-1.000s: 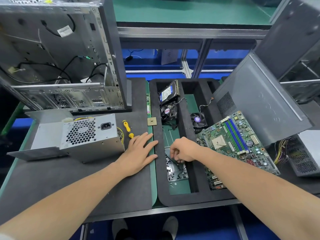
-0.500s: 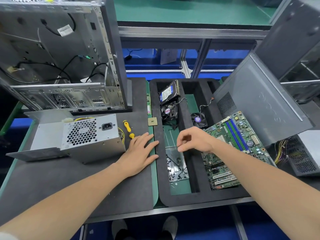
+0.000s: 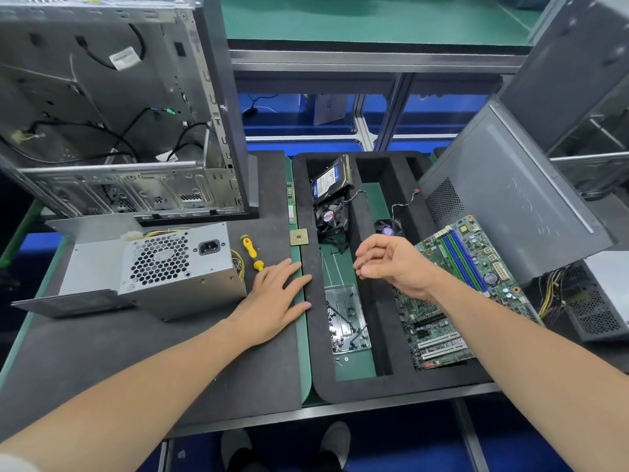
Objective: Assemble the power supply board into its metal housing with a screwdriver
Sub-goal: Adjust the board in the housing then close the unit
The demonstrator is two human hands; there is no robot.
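Power supply [image 3: 160, 267] is sitting near the desk's [image 3: 102, 352] left edge; we are lifting our right hand [image 3: 391, 264] off the tray [image 3: 347, 318], pinching what seems a screw [image 3: 360, 268] for fastening; left hand [image 3: 275, 294] is lying spread.

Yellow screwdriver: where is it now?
Head view, left of centre: the yellow screwdriver lies on the dark mat between the power supply housing and the left hand.

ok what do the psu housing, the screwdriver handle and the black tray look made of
Power supply housing: bare sheet metal, dull silver, with punched vent holes. Screwdriver handle: glossy yellow plastic, probably. Black tray: likely foam, matt with thick rounded walls.
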